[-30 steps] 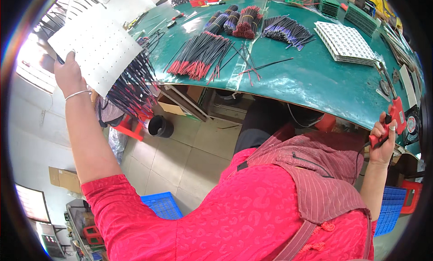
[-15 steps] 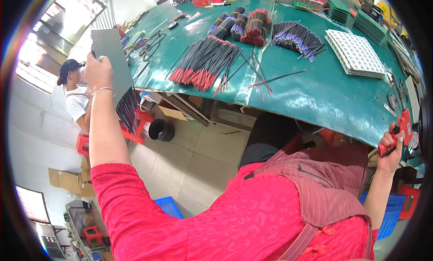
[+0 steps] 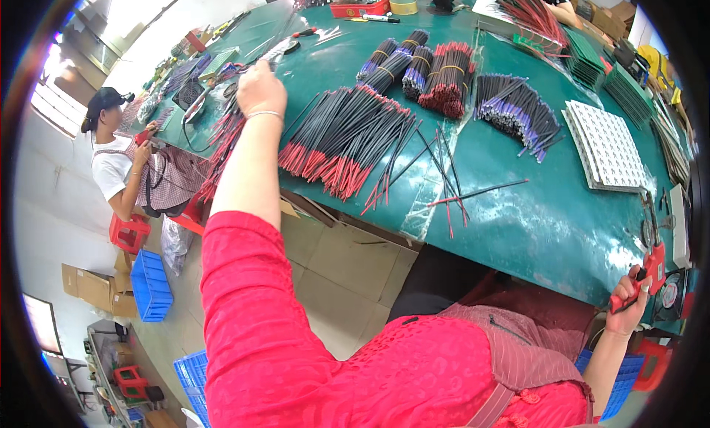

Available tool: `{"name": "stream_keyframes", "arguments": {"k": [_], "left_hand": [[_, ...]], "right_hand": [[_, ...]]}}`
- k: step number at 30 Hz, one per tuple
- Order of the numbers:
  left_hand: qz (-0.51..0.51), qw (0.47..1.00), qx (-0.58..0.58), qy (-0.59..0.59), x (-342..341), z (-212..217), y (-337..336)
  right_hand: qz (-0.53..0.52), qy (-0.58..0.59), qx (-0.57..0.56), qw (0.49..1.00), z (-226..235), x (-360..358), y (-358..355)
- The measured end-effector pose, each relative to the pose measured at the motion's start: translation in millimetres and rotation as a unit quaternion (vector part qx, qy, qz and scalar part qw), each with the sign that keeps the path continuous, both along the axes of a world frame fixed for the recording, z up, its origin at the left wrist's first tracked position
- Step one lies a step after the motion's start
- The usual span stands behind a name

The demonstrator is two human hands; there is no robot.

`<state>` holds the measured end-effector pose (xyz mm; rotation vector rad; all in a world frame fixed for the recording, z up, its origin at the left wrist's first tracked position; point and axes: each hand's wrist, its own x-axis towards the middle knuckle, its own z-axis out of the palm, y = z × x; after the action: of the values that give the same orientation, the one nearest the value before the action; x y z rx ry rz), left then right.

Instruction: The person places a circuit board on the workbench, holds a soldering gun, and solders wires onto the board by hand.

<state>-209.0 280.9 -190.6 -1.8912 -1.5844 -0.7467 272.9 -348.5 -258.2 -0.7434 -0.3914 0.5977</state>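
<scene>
My left hand (image 3: 261, 93) is closed on a thin board, now seen nearly edge-on and mostly hidden. Red and dark wires (image 3: 225, 153) hang below it, beyond the table's edge. To the right of this hand lies a loose pile of black wires with red ends (image 3: 347, 143). My right hand (image 3: 629, 301) grips a red soldering gun (image 3: 654, 267) by its handle, at the table's right edge. The gun's metal tip (image 3: 651, 217) points away from me. Farther in lies a stack of white patterned boards (image 3: 605, 145).
Banded wire bundles (image 3: 447, 76) and a pile of purple-ended wires (image 3: 518, 113) lie mid-table. Green boards (image 3: 627, 91) are stacked at the far right. A co-worker (image 3: 115, 154) sits at the left. Blue crates (image 3: 151, 286) stand on the floor.
My left hand has moved right, over the table, and the board has turned from broad face to edge. My right hand is slightly lower in view with the soldering gun. The view has shifted.
</scene>
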Motion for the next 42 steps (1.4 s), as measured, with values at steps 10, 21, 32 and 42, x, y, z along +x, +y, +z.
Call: {"name": "stream_keyframes", "arguments": {"k": [10, 21, 32, 42], "left_hand": [[-0.023, 0.955, -0.296, -0.028, 31, -53, 45], [-0.162, 0.955, -0.210, 0.133, -9, -27, -1], [-0.097, 0.952, -0.264, 0.116, -4, -39, -24], [-0.081, 0.947, -0.298, 0.090, 1, -42, -23]], "right_hand": [[0.063, 0.041, -0.011, 0.997, -5, 10, 2], [0.113, 0.073, 0.004, 0.991, -8, 20, -8], [0.124, 0.070, 0.001, 0.990, 2, 8, 0], [0.119, 0.090, -0.006, 0.989, 1, 7, -3]]}}
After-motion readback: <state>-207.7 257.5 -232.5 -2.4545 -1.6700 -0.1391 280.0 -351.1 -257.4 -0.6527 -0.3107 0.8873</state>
